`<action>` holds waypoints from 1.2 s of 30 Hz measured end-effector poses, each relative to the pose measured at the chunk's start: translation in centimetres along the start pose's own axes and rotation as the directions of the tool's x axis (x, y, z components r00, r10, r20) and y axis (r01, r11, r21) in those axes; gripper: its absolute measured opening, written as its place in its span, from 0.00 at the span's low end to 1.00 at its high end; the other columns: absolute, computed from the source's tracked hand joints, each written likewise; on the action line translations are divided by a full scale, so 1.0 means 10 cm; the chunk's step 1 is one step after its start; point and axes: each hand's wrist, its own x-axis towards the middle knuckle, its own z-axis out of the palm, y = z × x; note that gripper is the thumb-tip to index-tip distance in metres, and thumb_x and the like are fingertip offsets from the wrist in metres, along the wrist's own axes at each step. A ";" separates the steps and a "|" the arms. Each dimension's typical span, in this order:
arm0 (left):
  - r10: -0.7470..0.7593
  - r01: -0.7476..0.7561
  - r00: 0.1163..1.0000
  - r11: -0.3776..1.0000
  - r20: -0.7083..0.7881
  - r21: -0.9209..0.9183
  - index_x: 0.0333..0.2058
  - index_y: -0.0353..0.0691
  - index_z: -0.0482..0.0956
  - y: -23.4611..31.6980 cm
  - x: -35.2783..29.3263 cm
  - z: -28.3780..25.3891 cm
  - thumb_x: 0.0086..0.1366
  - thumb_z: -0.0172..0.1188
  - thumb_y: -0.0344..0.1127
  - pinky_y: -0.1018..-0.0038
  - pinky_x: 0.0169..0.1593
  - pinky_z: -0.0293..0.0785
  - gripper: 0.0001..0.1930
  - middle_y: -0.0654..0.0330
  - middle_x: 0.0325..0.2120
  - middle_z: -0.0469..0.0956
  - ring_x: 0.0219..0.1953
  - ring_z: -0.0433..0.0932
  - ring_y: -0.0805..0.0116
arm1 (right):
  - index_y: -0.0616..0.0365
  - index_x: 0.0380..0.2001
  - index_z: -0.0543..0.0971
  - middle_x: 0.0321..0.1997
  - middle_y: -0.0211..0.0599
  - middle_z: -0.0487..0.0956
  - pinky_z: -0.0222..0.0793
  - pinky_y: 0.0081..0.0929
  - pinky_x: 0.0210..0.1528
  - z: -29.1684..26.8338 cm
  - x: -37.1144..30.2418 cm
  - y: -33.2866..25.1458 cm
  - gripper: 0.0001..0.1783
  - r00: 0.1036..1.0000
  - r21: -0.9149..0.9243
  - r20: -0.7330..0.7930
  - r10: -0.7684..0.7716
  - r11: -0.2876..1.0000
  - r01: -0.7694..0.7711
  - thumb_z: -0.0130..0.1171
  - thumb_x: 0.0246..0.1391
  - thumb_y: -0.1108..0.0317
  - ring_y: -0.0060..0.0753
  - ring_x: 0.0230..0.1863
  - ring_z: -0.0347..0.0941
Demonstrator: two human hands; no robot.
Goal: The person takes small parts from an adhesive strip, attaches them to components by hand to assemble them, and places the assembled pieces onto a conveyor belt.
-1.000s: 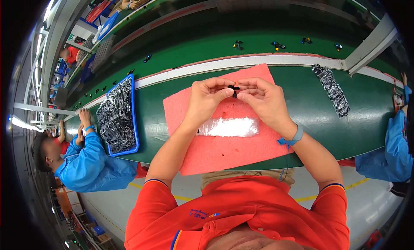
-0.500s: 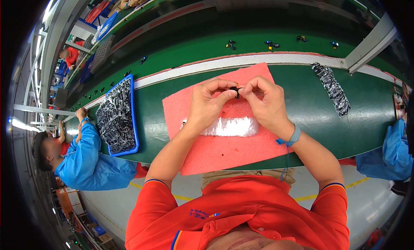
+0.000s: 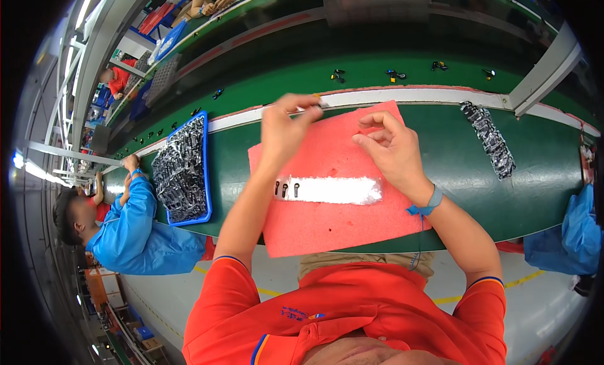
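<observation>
Pink pad (image 3: 321,233), shiny strip (image 3: 352,190) on it. Right hand (image 3: 395,152): loosely curled, thumb apart, looks empty. Left hand (image 3: 283,131): fingertips nearly closed, blurred, can't tell grip. Black parts (image 3: 296,189) at strip's left end; low left-hand pass could knock them.

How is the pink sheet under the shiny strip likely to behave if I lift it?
The pink sheet is probably light for its size: its pitted surface looks like foam. Being broad and flat, it may flex at the edges. The shiny strip lying on it looks smooth, so it could slide if the sheet tilts.
</observation>
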 end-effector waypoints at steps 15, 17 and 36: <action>0.074 -0.051 0.996 0.938 -0.053 0.343 0.42 0.37 0.88 -0.67 0.23 -0.49 0.58 0.73 0.32 0.65 0.46 0.80 0.13 0.53 0.36 0.87 0.39 0.86 0.56 | 0.60 0.36 0.86 0.35 0.38 0.83 0.77 0.28 0.33 0.13 -0.12 -0.15 0.07 0.886 -0.344 0.217 -0.409 0.818 0.461 0.71 0.53 0.76 0.35 0.31 0.81; -0.206 0.183 0.957 0.975 0.206 0.127 0.38 0.32 0.86 -0.40 -0.21 -0.83 0.58 0.73 0.28 0.71 0.41 0.80 0.10 0.56 0.33 0.87 0.35 0.85 0.69 | 0.59 0.37 0.86 0.35 0.38 0.82 0.77 0.30 0.33 0.24 -0.18 -0.25 0.08 0.842 -0.304 0.309 -0.442 0.793 0.528 0.72 0.52 0.75 0.38 0.31 0.81; -0.374 0.402 0.833 0.915 0.407 0.019 0.34 0.32 0.85 -0.13 -1.00 -0.81 0.57 0.73 0.20 0.79 0.34 0.76 0.07 0.63 0.28 0.84 0.30 0.80 0.80 | 0.61 0.28 0.82 0.27 0.41 0.78 0.77 0.42 0.30 0.95 -0.23 -0.18 0.08 0.721 -0.386 0.524 -0.454 0.629 0.675 0.68 0.54 0.68 0.46 0.28 0.79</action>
